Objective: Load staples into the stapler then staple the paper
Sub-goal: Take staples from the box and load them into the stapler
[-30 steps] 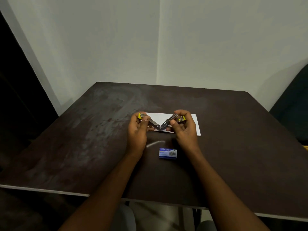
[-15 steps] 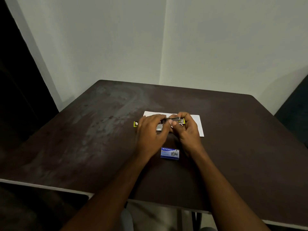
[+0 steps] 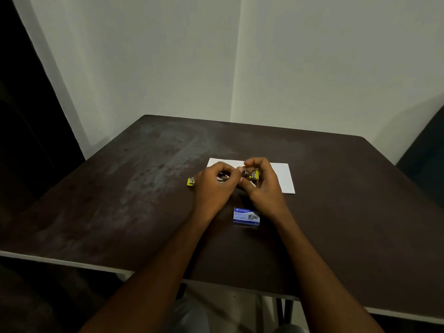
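Both of a person's hands work a small yellow-and-silver metal stapler (image 3: 254, 175) over a dark brown, scuffed desk (image 3: 336, 212), just above the near edge of a white rectangular sheet of paper (image 3: 281, 177) that lies flat towards the desk's middle. The left hand (image 3: 212, 188) grips the stapler's left part, its fingers (image 3: 227, 167) curled over the metal, so that one yellow end juts out past the knuckles to the left, low over the bare desk top. The right hand (image 3: 264, 188) pinches the other part, its fingers (image 3: 257, 162) bent over the top and the thumb beneath, with the second yellow end showing between them. The fingertips of both hands meet over the silver middle of the stapler; the hands hide most of it, and it cannot be told whether staples sit inside. A small blue cardboard staple box (image 3: 246, 216) printed "kangaro" lies flat on the desk nearer the person, the right wrist passing over its far right corner. Bare forearms reach in from below; a plain pale wall (image 3: 168, 56) with a corner stands behind the desk
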